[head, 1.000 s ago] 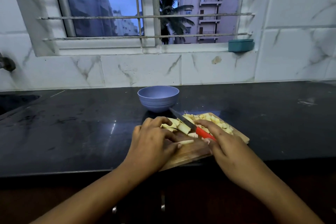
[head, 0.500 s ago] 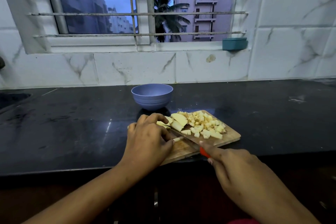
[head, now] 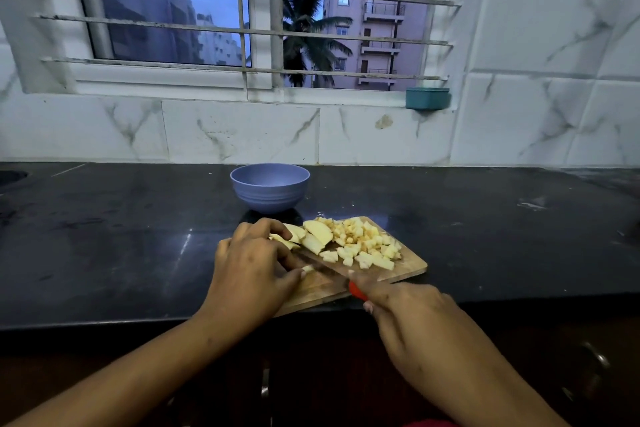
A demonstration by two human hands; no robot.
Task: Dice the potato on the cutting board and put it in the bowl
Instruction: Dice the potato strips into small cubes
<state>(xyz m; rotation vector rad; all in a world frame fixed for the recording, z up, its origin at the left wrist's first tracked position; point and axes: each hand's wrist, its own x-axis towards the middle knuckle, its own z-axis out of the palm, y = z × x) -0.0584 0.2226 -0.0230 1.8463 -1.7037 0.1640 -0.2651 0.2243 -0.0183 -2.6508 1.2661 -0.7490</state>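
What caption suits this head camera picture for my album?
Left hand holds potato wedges as right hand grips the red knife on the cutting board, bowl behind.

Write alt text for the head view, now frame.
A person's left hand holds potato wedges on a wooden cutting board while the right hand grips a red-handled knife, blade low across the board's near side. Diced potato is piled on the board's right; a lavender bowl stands behind it on a black counter.

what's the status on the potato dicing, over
Left hand holds potato slices on cutting board; right hand grips knife, blade low over board. Diced pile on board's right. Bowl behind, apart; nothing blocking.
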